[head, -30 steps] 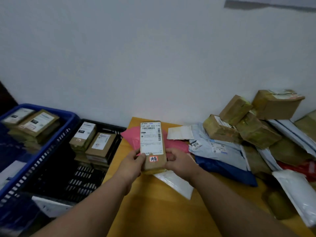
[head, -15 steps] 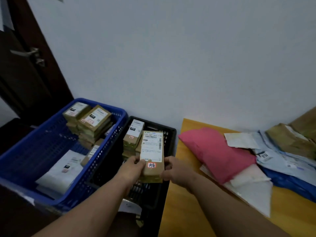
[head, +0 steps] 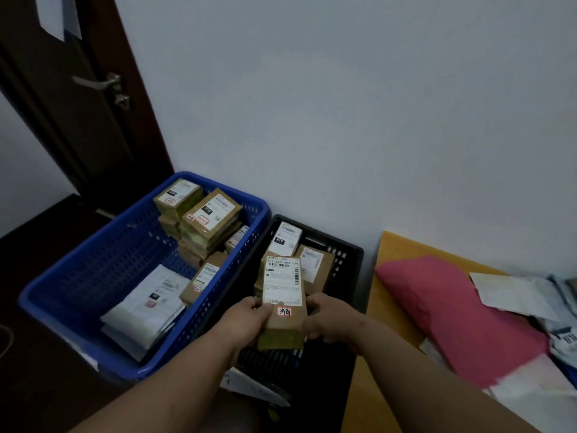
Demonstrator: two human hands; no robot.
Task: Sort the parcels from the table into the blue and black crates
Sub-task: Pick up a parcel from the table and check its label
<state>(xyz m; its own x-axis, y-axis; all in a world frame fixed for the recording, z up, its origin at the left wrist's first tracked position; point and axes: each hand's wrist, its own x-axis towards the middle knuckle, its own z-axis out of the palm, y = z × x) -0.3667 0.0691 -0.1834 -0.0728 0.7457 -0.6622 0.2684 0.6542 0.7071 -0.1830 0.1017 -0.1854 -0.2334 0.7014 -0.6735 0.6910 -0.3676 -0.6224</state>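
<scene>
Parcel [head: 283,295] held in both hands' [head: 246,320] [head: 331,320] closed grip above black crate [head: 349,254] holding boxes.

wall [head: 343,104]: plain white | door [head: 71,98]: dark wood, metal handle [head: 106,85]

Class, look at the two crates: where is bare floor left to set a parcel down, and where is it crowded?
Blue crate: bare at its left side, beside the white mailers; its far right corner holds stacked boxes. Black crate: bare mesh nearest the viewer, under the held parcel; its far end is crowded.
</scene>
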